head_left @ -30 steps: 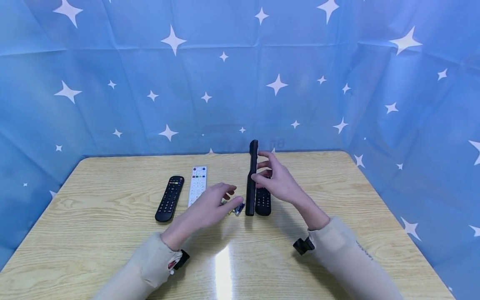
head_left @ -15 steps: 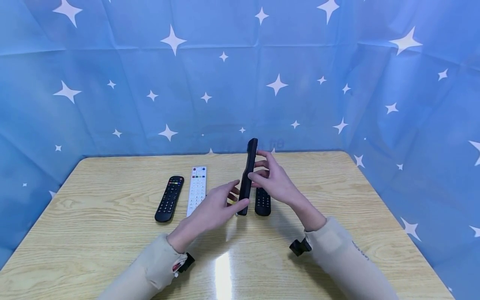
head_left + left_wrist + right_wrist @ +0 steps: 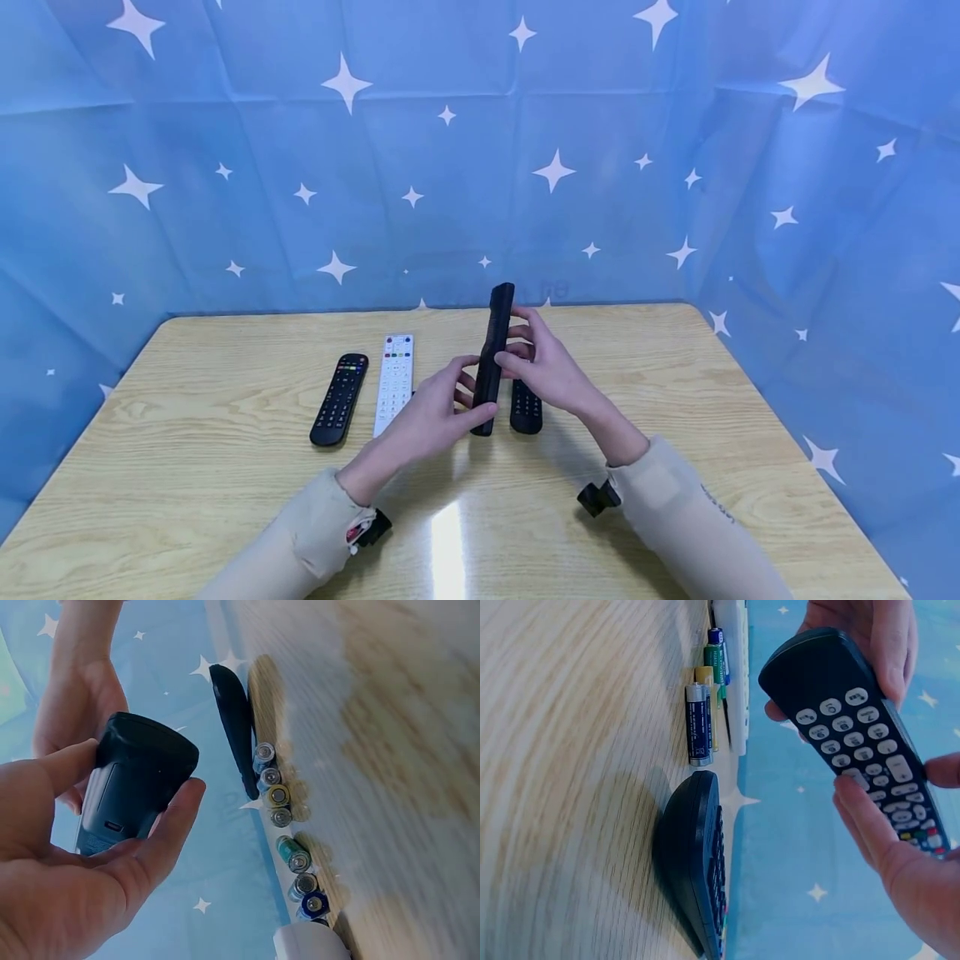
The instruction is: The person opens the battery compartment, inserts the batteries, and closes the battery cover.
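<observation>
In the head view, the held remote [image 3: 490, 367] is raised off the desk [image 3: 225, 533], running from just past twelve o'clock to just past six. At its eight o'clock, the left hand [image 3: 427, 414] has its grip pinching the near end between thumb and fingers; at three, the right hand [image 3: 546, 367] pinches across the middle. Its keypad shows in the right wrist view, its back in the left. Toward five o'clock lies the near remote [image 3: 527, 412]; around nine lie the white remote [image 3: 393, 382] and, beyond, the outer remote [image 3: 339, 400]. Batteries [image 3: 699, 724] lie between the white and near remotes.
</observation>
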A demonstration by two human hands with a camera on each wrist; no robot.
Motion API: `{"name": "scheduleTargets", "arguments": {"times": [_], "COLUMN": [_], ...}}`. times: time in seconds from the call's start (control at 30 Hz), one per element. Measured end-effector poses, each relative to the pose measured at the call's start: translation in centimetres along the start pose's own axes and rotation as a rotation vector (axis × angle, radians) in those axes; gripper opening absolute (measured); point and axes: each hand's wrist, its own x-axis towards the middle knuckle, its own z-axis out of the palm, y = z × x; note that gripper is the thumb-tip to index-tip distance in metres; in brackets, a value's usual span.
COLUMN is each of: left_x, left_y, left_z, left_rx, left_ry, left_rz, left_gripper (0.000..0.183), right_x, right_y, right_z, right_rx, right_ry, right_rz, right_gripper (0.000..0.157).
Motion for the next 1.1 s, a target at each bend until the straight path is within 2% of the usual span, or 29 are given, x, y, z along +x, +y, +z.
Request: {"name": "scheduleTargets", "arguments": {"times": [0.2, 0.4, 0.6, 0.7, 0.87, 1.1], "left_x": [0.00, -0.14, -0.34, -0.42, -0.50, -0.50], "left_y": [-0.11, 0.00, 0.02, 0.02, -0.04, -0.05], "left_z": [0.09, 0.56, 0.90, 0.89, 0.76, 0.48], "left_rx": [0.082, 0.264, 0.375, 0.427, 0.494, 0.523], "left_ry": [0.029, 0.101, 0.162, 0.186, 0.215, 0.217], "left_rz": [0.022, 0.047, 0.096, 0.156, 0.252, 0.285], "left_gripper": [0.068, 0.073, 0.076, 0.070, 0.051, 0.042], "right_x": [0.10, 0.41, 0.65, 0.79, 0.88, 0.81], "right_y": [-0.22, -0.28, -0.22, -0.21, -0.40, -0.56], "right_z": [-0.02, -0.03, -0.17, -0.27, -0.44, -0.56], "right_rx": [0.004, 0.005, 0.035, 0.064, 0.090, 0.111], "right_ry": [0.045, 0.121, 0.130, 0.136, 0.153, 0.149], "right_rz": [0.007, 0.016, 0.015, 0.007, 0.004, 0.024], "right_gripper": [0.059, 0.045, 0.044, 0.047, 0.047, 0.046]}}
